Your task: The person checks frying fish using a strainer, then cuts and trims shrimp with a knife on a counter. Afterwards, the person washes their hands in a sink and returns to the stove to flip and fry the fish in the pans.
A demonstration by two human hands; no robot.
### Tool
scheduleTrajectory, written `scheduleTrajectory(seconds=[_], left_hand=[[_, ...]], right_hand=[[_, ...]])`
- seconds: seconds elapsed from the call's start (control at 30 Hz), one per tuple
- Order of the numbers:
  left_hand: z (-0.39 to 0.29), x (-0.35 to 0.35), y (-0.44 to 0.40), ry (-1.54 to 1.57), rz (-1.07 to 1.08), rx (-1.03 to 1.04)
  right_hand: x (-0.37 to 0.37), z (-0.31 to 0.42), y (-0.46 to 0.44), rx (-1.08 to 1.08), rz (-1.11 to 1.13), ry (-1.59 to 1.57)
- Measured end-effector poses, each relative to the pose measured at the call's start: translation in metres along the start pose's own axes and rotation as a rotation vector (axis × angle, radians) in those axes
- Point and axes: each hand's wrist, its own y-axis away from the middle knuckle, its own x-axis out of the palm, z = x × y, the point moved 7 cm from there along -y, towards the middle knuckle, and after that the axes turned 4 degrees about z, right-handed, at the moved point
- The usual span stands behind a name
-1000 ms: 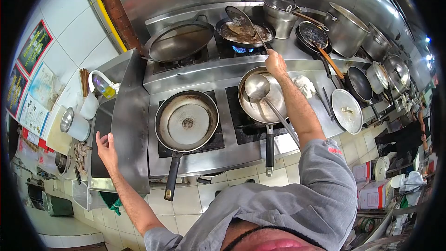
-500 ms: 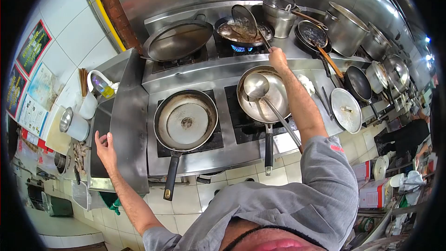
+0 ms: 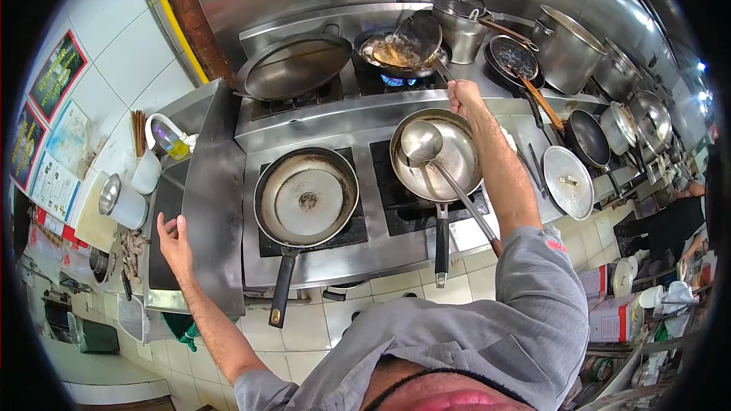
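My right hand [image 3: 464,96] is wrapped around the handle of a round, dark skimmer [image 3: 421,36]. The skimmer is tilted over the right side of a wok [image 3: 368,67] of frothing oil, where golden-brown food [image 3: 394,53] shows beside its rim. Blue flame [image 3: 399,81] burns beneath this wok. Below my right forearm, a ladle [image 3: 421,141] rests in a steel frying pan [image 3: 411,177]. Off to the left, my left hand [image 3: 175,243] holds nothing, its fingers apart, near the steel side counter [image 3: 212,236].
An empty frying pan [image 3: 306,205] sits on the front left burner, its handle sticking out toward me. Behind it stands a large wok [image 3: 297,68]. Pots [image 3: 567,46], small pans [image 3: 586,137] and a lid [image 3: 568,183] crowd the right side. Another person [image 3: 666,221] is at far right.
My right hand has moved slightly right and toward me, bringing the skimmer rightward and turning it. Golden food is now more visible in the wok. My left hand has barely moved.
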Motion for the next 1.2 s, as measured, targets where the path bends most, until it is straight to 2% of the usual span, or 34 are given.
scheduleTrajectory(seconds=[0.4, 0.73, 0.8, 0.93, 1.2], left_hand=[[-0.002, 0.001, -0.001, 0.036, -0.008, 0.019], [0.003, 0.000, -0.002, 0.017, -0.027, 0.047], [0.005, -0.001, -0.002, 0.023, -0.019, 0.045], [0.002, 0.000, -0.001, 0.031, 0.008, 0.029], [0.005, 0.000, -0.001, 0.097, -0.005, 0.027]], right_hand=[[0.014, 0.016, 0.045, -0.307, -0.053, 0.437], [0.015, 0.032, 0.090, -0.408, -0.137, 0.787], [0.015, 0.035, 0.094, -0.539, -0.147, 0.866], [0.015, 0.041, 0.106, -0.531, -0.123, 0.864], [0.003, 0.057, 0.122, -0.648, -0.103, 1.096]])
